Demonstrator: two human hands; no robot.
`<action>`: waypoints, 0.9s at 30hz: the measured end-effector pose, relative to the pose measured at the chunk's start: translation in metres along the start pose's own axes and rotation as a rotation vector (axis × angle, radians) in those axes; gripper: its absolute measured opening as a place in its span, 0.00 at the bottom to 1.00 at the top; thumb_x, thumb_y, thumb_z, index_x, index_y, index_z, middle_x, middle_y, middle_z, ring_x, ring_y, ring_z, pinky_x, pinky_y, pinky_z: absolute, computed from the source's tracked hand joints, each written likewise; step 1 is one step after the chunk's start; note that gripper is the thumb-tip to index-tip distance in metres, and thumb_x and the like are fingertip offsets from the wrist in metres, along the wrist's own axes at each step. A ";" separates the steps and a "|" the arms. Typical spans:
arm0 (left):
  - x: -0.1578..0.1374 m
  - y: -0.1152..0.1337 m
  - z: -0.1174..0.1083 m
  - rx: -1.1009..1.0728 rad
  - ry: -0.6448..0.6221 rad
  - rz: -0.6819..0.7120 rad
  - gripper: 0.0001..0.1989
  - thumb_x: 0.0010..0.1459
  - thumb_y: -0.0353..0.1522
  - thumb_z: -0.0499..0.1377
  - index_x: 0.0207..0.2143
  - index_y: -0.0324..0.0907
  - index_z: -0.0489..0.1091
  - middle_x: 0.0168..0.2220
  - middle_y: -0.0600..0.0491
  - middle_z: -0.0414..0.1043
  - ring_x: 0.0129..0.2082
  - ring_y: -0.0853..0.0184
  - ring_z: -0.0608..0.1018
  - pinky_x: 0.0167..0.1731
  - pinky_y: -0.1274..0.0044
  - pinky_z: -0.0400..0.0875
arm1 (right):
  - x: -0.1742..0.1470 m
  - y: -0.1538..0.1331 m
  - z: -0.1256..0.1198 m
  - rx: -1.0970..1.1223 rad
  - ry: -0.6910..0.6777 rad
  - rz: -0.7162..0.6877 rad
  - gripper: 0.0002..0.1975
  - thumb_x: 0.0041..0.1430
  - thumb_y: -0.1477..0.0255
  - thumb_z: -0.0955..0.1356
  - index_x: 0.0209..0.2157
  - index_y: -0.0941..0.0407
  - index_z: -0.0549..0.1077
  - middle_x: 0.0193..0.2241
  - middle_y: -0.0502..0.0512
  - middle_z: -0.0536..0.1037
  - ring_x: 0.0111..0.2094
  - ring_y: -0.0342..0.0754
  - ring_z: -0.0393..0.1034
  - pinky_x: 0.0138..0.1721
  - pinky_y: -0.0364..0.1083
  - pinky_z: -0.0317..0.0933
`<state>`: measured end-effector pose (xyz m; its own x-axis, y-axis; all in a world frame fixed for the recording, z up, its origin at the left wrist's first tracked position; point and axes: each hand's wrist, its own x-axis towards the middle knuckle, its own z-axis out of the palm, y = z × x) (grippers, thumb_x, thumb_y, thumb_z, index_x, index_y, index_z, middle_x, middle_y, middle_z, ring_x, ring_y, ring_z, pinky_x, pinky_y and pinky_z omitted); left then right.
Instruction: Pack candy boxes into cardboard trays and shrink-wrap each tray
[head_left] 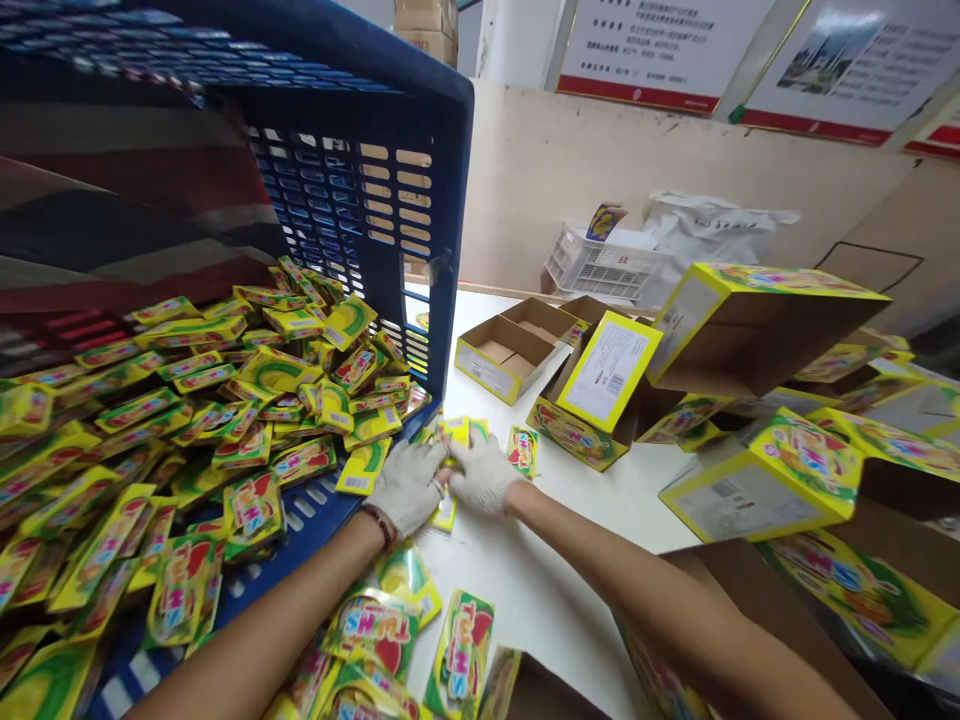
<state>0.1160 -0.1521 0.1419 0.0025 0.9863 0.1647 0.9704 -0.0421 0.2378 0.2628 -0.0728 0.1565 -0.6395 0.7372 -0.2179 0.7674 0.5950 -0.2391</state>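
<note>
My left hand (409,486), in a white knit glove with the fingertips bare, is closed at the front lip of the blue crate. My right hand (484,477), gloved alike, meets it there. The fingers of both curl round small yellow-and-green candy boxes (454,430), partly hidden beneath them. One candy box (523,451) lies just right of my right hand. Several more candy boxes (371,630) lie on the white table below my left wrist. To the left, the tipped blue crate (448,200) holds a heap of the same boxes (274,372).
Open yellow display cartons (607,370) stand and lean across the right side of the table (555,560), some stacked on others. Another open carton (544,690) is at the near edge. A white basket (604,265) and a white sack (705,235) sit by the back wall.
</note>
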 end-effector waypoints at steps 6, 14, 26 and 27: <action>-0.034 -0.015 -0.019 0.337 -0.009 -0.117 0.16 0.60 0.27 0.49 0.46 0.40 0.71 0.43 0.43 0.70 0.41 0.55 0.72 0.40 0.65 0.65 | -0.017 0.014 -0.019 0.217 -0.043 -0.100 0.21 0.65 0.63 0.58 0.55 0.55 0.69 0.48 0.59 0.76 0.48 0.52 0.71 0.49 0.48 0.63; 0.006 -0.018 -0.023 0.562 -0.133 -0.064 0.25 0.64 0.26 0.43 0.60 0.44 0.63 0.55 0.38 0.65 0.52 0.49 0.68 0.51 0.52 0.57 | 0.049 -0.033 0.004 0.213 0.133 -0.003 0.19 0.56 0.69 0.64 0.50 0.57 0.69 0.51 0.63 0.71 0.49 0.55 0.68 0.49 0.50 0.62; 0.019 -0.055 -0.085 0.501 0.053 0.197 0.21 0.46 0.27 0.54 0.45 0.43 0.71 0.46 0.43 0.69 0.46 0.51 0.72 0.46 0.59 0.63 | 0.118 -0.043 0.017 0.193 0.263 -0.004 0.37 0.56 0.54 0.63 0.64 0.55 0.57 0.68 0.66 0.46 0.68 0.69 0.34 0.62 0.71 0.32; 0.021 -0.058 -0.089 0.479 0.047 0.202 0.19 0.46 0.27 0.54 0.42 0.44 0.71 0.43 0.45 0.70 0.45 0.52 0.73 0.46 0.61 0.64 | 0.121 -0.047 0.015 0.151 0.218 -0.043 0.36 0.56 0.53 0.63 0.63 0.54 0.59 0.68 0.66 0.47 0.68 0.70 0.34 0.61 0.72 0.33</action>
<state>0.0388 -0.1432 0.2164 0.2007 0.9575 0.2070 0.9534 -0.1423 -0.2660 0.1489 -0.0160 0.1273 -0.6338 0.7735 0.0004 0.7136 0.5849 -0.3857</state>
